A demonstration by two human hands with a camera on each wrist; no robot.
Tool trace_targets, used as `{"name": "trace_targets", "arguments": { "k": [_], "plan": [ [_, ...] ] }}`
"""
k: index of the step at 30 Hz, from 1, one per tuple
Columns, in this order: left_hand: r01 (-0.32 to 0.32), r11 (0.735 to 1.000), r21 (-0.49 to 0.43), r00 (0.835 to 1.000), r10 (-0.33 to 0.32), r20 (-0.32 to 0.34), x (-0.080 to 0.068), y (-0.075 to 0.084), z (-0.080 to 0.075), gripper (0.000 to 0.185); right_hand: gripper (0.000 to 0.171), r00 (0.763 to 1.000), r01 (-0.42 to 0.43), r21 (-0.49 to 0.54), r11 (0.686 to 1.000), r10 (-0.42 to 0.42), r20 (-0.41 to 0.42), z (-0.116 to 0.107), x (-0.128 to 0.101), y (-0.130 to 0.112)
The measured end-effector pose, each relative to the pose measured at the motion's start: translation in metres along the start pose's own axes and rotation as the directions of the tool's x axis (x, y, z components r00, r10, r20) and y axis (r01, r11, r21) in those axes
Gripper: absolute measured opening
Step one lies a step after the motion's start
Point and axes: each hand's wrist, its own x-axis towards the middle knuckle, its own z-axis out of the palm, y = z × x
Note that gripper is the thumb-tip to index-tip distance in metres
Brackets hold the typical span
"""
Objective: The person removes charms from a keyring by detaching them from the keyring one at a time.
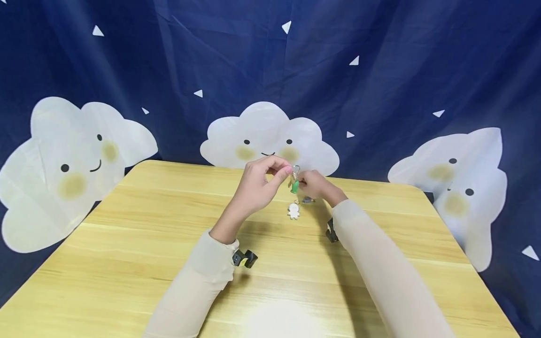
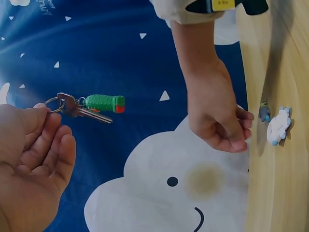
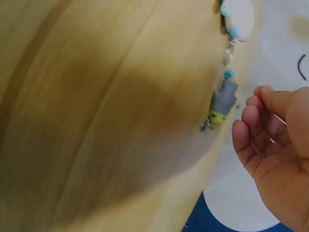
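Between thumb and forefinger, my left hand [image 1: 259, 185] pinches a metal key ring [image 2: 52, 104]. From the ring hang a silver key [image 2: 72, 106] and a green charm [image 2: 100, 102] with a red end, clear above the table. Close to the right of them is my right hand [image 1: 314, 184], its fingers loosely bent, with nothing between them in the right wrist view. Below the hands, a white figure-shaped charm [image 1: 293, 211] with pale blue tips lies on the tabletop. Beside it lies a small grey figure charm [image 3: 224, 96] with a yellow-green head and metal links.
The pale wooden table [image 1: 139, 225] reaches back to a dark blue curtain [image 1: 236, 47] printed with smiling white clouds and small triangles. Black camera mounts sit on both wrists, the left mount [image 1: 244, 258] close above the wood. Light glares on the near tabletop.
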Motion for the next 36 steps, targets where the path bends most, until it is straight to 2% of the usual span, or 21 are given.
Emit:
{"name": "trace_targets", "arguments": {
  "k": [4,14,20,26,30,36],
  "plan": [
    [0.013,1.000,0.004,1.000,-0.013,0.009,0.000,0.001,0.000,0.011,0.015,0.998,0.040,-0.002,0.999,-0.041,-0.052,-0.011,-0.010,-0.003],
    [0.031,0.999,0.011,0.999,-0.031,0.010,0.000,-0.002,-0.001,0.013,0.014,0.979,0.156,-0.028,0.987,-0.159,-0.124,-0.043,-0.044,-0.030],
    [0.028,1.000,0.006,1.000,-0.028,0.014,-0.001,-0.004,-0.001,0.013,0.011,0.950,0.249,-0.057,0.967,-0.255,-0.181,-0.056,-0.065,-0.053],
    [0.025,1.000,0.010,0.999,-0.025,0.020,-0.001,-0.002,0.000,0.012,0.011,0.921,0.306,-0.069,0.949,-0.314,-0.231,-0.060,-0.086,-0.074],
    [0.029,1.000,0.008,0.999,-0.030,0.023,-0.001,0.000,0.000,0.012,0.014,0.880,0.339,-0.094,0.936,-0.351,-0.319,-0.059,-0.096,-0.084],
    [0.033,0.999,0.002,0.999,-0.034,0.025,-0.001,0.004,0.001,0.013,0.019,0.789,0.380,-0.122,0.917,-0.390,-0.474,-0.053,-0.105,-0.097]
  ]
}}
